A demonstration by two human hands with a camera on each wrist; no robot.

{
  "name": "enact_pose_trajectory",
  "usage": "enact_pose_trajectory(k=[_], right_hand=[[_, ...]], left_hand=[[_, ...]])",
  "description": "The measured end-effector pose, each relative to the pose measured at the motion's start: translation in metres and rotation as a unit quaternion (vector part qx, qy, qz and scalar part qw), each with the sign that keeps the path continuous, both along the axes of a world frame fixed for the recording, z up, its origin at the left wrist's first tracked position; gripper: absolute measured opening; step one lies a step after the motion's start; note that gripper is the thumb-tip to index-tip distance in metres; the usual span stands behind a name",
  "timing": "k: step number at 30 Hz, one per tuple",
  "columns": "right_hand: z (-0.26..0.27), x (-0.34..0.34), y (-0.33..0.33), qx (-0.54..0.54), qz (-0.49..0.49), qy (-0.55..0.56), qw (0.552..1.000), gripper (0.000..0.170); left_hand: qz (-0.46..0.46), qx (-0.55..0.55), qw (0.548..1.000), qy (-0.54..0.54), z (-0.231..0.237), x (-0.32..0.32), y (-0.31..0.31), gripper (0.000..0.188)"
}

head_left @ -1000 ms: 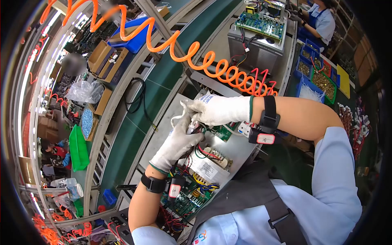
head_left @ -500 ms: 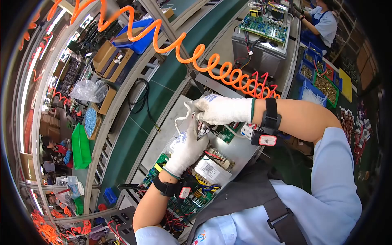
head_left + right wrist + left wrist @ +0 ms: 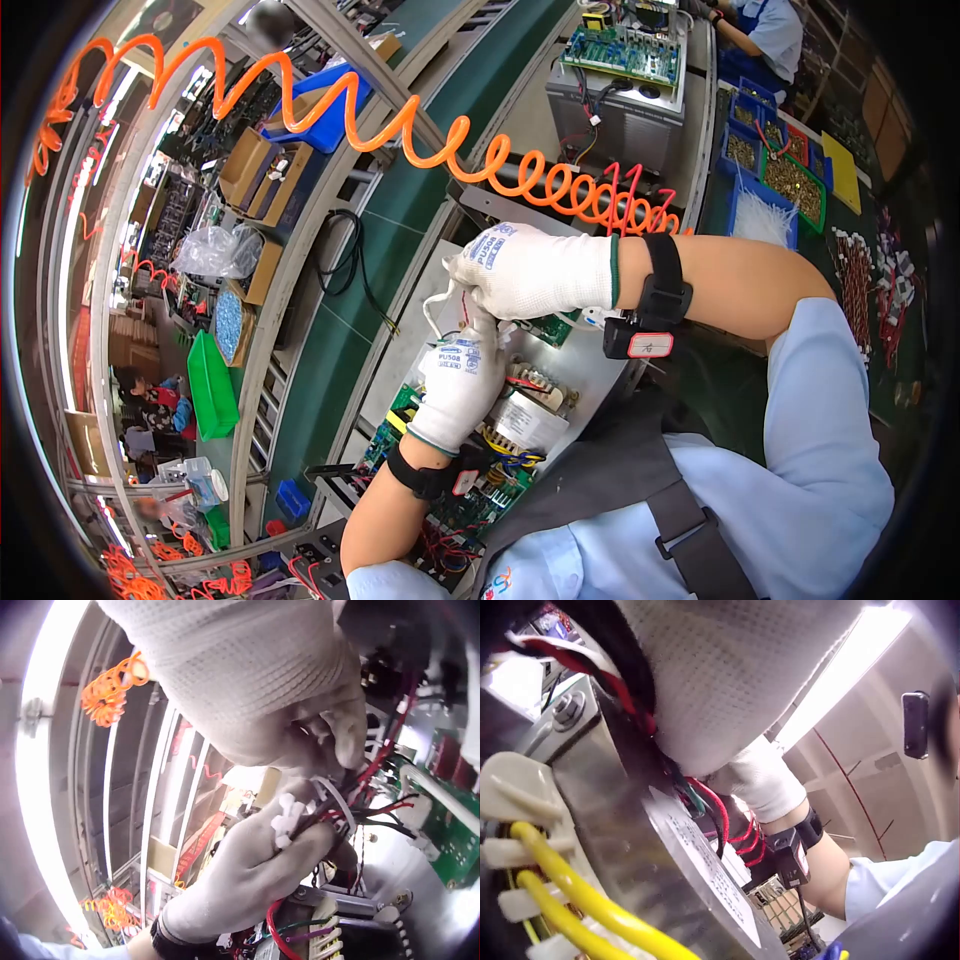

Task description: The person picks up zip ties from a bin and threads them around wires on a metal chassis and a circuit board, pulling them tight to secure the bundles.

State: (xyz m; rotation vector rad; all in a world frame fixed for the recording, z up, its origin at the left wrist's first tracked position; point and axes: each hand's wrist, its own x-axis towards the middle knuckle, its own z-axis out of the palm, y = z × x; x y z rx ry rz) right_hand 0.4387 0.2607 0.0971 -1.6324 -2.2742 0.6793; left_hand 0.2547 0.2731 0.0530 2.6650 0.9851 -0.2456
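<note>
Both hands wear white knit gloves and meet over an open electronic unit. My left hand (image 3: 465, 375) grips a bundle of red and black wires (image 3: 382, 759), with white connectors (image 3: 286, 821) by its thumb. A thin white cable tie (image 3: 343, 796) loops round the bundle. My right hand (image 3: 530, 268) is just above the left, fingers curled, pinching at the tie; its fingertips are partly hidden. Below sits a transformer with a white label (image 3: 530, 422) and yellow leads (image 3: 577, 900). A green circuit board (image 3: 461, 802) lies beside the wires.
A coiled orange air hose (image 3: 430, 150) hangs across above the hands. Beyond runs a green conveyor (image 3: 385, 235) with a black cable (image 3: 352, 262) on it. Another unit (image 3: 615, 110) stands at the back. Parts bins (image 3: 795, 190) line the right side, where another person (image 3: 765, 45) works.
My left hand has moved up against the right and turned, bringing its printed back into view. The right hand has rolled over too. The head view has shifted slightly.
</note>
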Motion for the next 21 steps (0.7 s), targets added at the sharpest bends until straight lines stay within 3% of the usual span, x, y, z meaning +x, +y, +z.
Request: enact_pose_trajectory(k=[2, 5, 8, 11, 13, 14, 17, 21], right_hand=[[0.005, 0.001, -0.003, -0.014, -0.013, -0.006, 1.0, 0.029], [0.005, 0.003, 0.001, -0.034, -0.038, -0.003, 0.999, 0.026], [0.008, 0.004, 0.003, -0.06, -0.044, 0.004, 0.997, 0.023], [0.011, 0.009, 0.001, -0.066, -0.048, 0.026, 0.996, 0.023], [0.01, 0.01, 0.006, -0.068, -0.047, 0.059, 0.995, 0.024], [0.011, 0.008, 0.008, 0.011, 0.008, 0.016, 1.0, 0.025], [0.025, -0.005, -0.005, 0.008, -0.022, 0.071, 0.997, 0.025], [0.018, 0.014, -0.002, -0.004, -0.018, 0.189, 0.982, 0.027]], left_hand=[[0.04, -0.024, 0.998, -0.037, 0.002, 0.004, -0.004, 0.082], [0.005, 0.087, 0.961, -0.261, -0.008, 0.002, -0.012, 0.082], [0.053, 0.055, 0.992, -0.101, 0.004, 0.004, -0.015, 0.085], [0.001, 0.11, 0.991, -0.082, -0.001, 0.003, -0.013, 0.078], [-0.035, 0.135, 0.99, 0.015, 0.003, 0.01, -0.011, 0.064], [-0.051, 0.146, 0.986, 0.063, 0.005, 0.012, -0.01, 0.057], [-0.115, 0.17, 0.977, 0.056, -0.001, 0.004, -0.005, 0.034], [0.008, -0.009, 0.999, -0.049, 0.002, 0.003, 0.003, 0.028]])
